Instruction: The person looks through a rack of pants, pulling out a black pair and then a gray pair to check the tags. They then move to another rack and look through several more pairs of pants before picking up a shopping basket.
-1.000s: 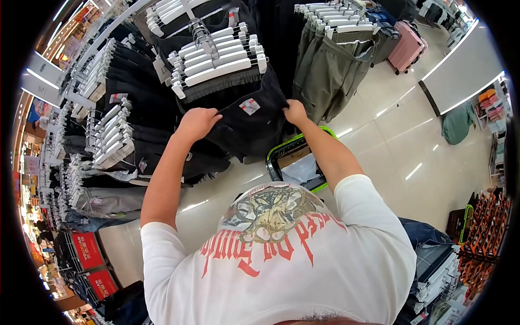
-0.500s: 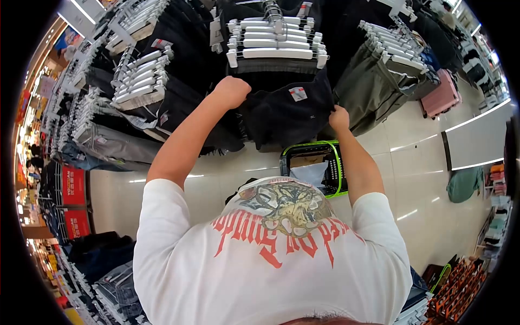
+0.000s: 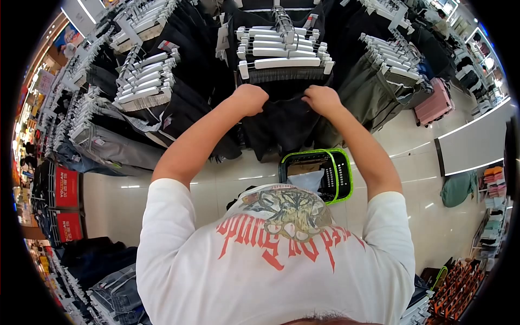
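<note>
My left hand (image 3: 251, 100) and my right hand (image 3: 323, 100) are both closed on the upper edge of a pair of black pants (image 3: 284, 127), one at each side. The cloth sags a little between them and hangs down in dark folds. Just beyond it, white clip hangers (image 3: 287, 63) carry a row of dark pants on the rack, with a grey waistband showing under the nearest hanger. My fingertips are partly hidden by the fists and the fabric.
Below the pants, a black shopping basket with a green rim (image 3: 350, 172) sits on the tiled floor, holding a white packet (image 3: 306, 181). Olive pants (image 3: 360, 92) hang to the right, grey pants (image 3: 116, 145) to the left. A pink suitcase (image 3: 435, 103) stands farther right.
My right hand has moved inward and up, from the far side of the black pants toward my left hand. The cloth is less spread, and its white label no longer shows.
</note>
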The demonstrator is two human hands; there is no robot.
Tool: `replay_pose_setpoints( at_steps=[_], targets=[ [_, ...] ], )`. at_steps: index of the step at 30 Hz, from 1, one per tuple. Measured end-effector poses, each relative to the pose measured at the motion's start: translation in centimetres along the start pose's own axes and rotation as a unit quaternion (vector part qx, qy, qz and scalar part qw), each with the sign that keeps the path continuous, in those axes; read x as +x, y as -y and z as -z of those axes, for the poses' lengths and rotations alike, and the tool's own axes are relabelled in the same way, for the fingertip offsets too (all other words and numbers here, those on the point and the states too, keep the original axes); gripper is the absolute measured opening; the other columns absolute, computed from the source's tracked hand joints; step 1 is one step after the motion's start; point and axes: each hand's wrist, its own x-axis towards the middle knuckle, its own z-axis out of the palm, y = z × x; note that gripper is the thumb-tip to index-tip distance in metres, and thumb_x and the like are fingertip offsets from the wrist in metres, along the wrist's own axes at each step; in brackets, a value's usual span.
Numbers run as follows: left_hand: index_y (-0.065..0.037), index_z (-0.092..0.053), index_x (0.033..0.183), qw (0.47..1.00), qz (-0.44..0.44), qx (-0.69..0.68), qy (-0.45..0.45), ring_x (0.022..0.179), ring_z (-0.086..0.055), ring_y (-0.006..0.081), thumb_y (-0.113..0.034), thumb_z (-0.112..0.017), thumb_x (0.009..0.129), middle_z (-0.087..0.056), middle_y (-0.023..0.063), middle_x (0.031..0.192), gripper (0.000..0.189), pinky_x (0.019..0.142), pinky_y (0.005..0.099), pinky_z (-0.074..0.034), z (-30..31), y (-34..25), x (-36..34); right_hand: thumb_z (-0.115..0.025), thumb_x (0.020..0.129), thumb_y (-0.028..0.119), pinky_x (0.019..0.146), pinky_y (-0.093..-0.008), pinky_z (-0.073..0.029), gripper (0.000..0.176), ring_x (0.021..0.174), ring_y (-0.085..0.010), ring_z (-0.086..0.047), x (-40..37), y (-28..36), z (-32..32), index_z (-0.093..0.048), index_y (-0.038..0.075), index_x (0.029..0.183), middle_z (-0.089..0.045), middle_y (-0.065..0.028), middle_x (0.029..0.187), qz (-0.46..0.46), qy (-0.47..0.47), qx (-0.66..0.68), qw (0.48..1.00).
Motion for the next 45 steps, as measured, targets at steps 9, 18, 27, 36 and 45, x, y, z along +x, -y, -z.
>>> replay_pose_setpoints(
  at_steps=[9,18,27,36,45],
  targets=[
    [-0.008,-0.06,0.084,0.982,-0.016,0.05,-0.182,0.089,-0.064,0.0263,-0.012,-0.06,0.084,-0.068,0.0064,0.08,0.003,0.089,0.0374,-0.044,-0.9,4.8,0.6,-0.052,0.096,0.038,0.069,-0.0469,-0.051,0.033,0.081,-0.0338,-0.065,-2.0,-4.6,3.7,-0.06,0.008,0.085,-0.064,-0.0095,0.083,-0.075,0.019,-0.059,0.995],
    [-0.009,-0.06,0.086,0.969,0.062,0.031,-0.239,0.085,-0.064,0.0256,-0.007,-0.056,0.082,-0.065,0.0048,0.079,0.006,0.08,0.0387,-0.047,-2.1,3.8,1.1,-0.064,0.089,0.038,0.065,-0.0437,-0.05,0.031,0.08,-0.0329,-0.063,-3.5,-7.2,3.3,-0.056,0.008,0.084,-0.06,-0.0088,0.084,-0.034,-0.122,-0.016,0.992],
    [-0.008,-0.061,0.092,0.96,0.025,0.02,-0.278,0.085,-0.063,0.0268,-0.009,-0.056,0.084,-0.063,0.0065,0.08,0.01,0.068,0.04,-0.053,-3.1,3.7,1.6,-0.062,0.09,0.03,0.066,-0.0442,-0.05,0.022,0.08,-0.0322,-0.061,-3.0,-8.0,3.0,-0.057,0.009,0.088,-0.057,-0.0089,0.085,-0.05,-0.149,-0.039,0.987],
    [-0.007,-0.063,0.098,0.947,0.016,0.007,-0.321,0.089,-0.062,0.0266,-0.011,-0.059,0.085,-0.063,0.0072,0.087,0.014,0.071,0.0382,-0.053,-3.8,4.1,1.2,-0.064,0.087,0.024,0.07,-0.0442,-0.052,0.014,0.084,-0.0315,-0.064,-2.4,-8.2,1.0,-0.06,0.01,0.088,-0.059,-0.0082,0.087,-0.075,-0.132,-0.029,0.988],
    [-0.005,-0.063,0.111,0.922,-0.035,-0.065,-0.379,0.101,-0.06,0.0272,-0.007,-0.064,0.083,-0.063,0.0085,0.106,0.028,0.083,0.0366,-0.051,-3.8,3.7,0.9,-0.062,0.087,0.017,0.071,-0.0437,-0.052,0.016,0.087,-0.0309,-0.064,-3.8,-7.4,1.4,-0.061,0.01,0.101,-0.059,-0.0074,0.102,-0.05,-0.118,0.0,0.992]
  ],
)
